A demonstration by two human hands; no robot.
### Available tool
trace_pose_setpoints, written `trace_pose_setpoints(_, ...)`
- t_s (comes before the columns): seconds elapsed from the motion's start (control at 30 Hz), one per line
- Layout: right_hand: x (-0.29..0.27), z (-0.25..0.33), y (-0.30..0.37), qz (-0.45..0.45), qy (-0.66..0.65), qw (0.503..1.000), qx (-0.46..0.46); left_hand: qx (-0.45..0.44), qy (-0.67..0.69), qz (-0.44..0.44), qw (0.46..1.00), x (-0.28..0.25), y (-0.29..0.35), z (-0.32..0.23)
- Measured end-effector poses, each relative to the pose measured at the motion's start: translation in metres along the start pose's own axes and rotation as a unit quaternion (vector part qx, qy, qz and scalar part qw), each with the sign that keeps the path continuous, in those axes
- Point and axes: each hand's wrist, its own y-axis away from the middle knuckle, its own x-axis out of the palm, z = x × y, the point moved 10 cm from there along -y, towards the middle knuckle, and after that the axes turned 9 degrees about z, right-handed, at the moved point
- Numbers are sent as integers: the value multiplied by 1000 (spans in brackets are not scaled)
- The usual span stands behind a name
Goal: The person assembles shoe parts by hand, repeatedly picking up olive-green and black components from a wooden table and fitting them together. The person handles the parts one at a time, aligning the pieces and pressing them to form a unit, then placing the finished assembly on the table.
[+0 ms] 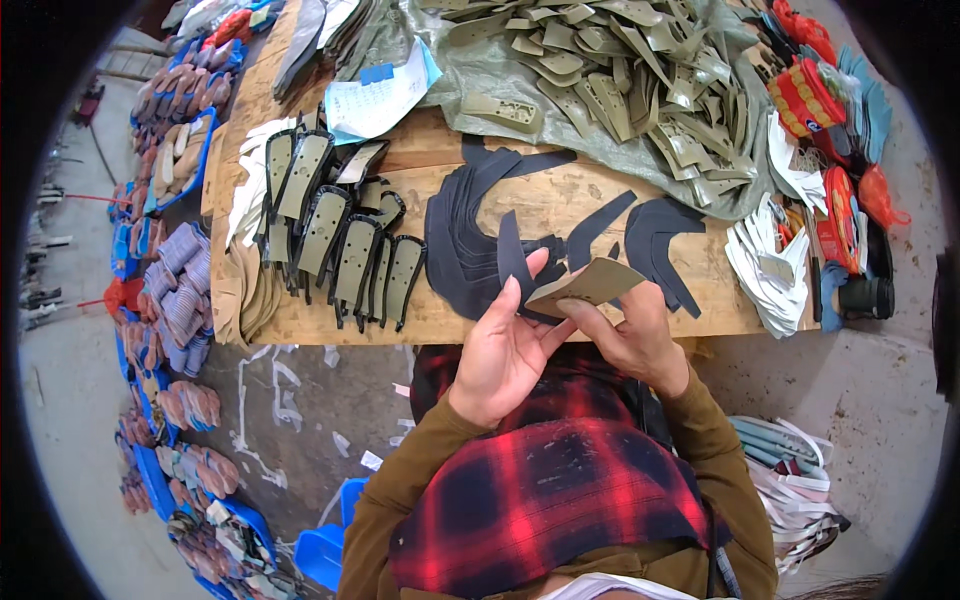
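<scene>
In front of my body, my right hand point(640, 340) grips an olive, slightly curved panel point(595, 282) by its lower edge, thumb on its face. My left hand point(495, 365) pinches a dark curved strip point(513, 252) between thumb and fingers, close against the panel's left end. Behind my left hand lies a fanned stack of dark curved pieces point(455, 230). Another dark stack point(660, 235) sits to the right, with a single dark strip point(598, 228) between them. Olive panels edged in black point(322, 232) are grouped on the left.
A heap of plain olive panels point(610, 95) covers a plastic sheet point(455, 75) at the back of the wooden table point(400, 150). A paper sheet point(385, 100) lies left of it. White cut pieces point(770, 265) stand at the right edge. Blue trays of bundled parts point(190, 150) line the left.
</scene>
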Motion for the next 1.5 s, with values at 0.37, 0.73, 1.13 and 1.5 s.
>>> trace_pose_setpoints(0.37,1,2,-4,-6,-1,1000,-14,-1,-11,-8,1000,-2,0,-1)
trace_pose_setpoints(0.73,0,6,-4,-15,-9,1000,-16,19,-77,19,997,5,0,-5)
trace_pose_setpoints(1.13,-3,51,11,-39,144,974,-172,143,-724,-93,669,58,14,-95)
trace_pose_setpoints(1.5,6,38,15,-39,164,980,-104,285,-815,-10,505,103,36,-67)
